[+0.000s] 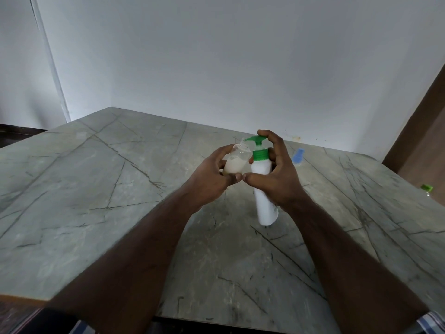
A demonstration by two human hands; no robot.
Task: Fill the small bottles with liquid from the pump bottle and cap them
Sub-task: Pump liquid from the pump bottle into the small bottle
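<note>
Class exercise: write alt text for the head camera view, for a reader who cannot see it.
A person's right hand grips a white pump bottle, a finger on its green pump head, while the left hand holds a small clear bottle, partly filled, at the spout. Both are held over a grey marble table.

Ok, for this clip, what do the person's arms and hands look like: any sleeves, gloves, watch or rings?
Both forearms are bare up to the bottom edge of the frame, with no sleeves showing. The left hand and right hand wear no gloves, and no watch, bracelet or ring is visible on the wrists or fingers. A bit of blue-and-white checked cloth shows at the lower right corner; whether it is clothing is unclear.
</note>
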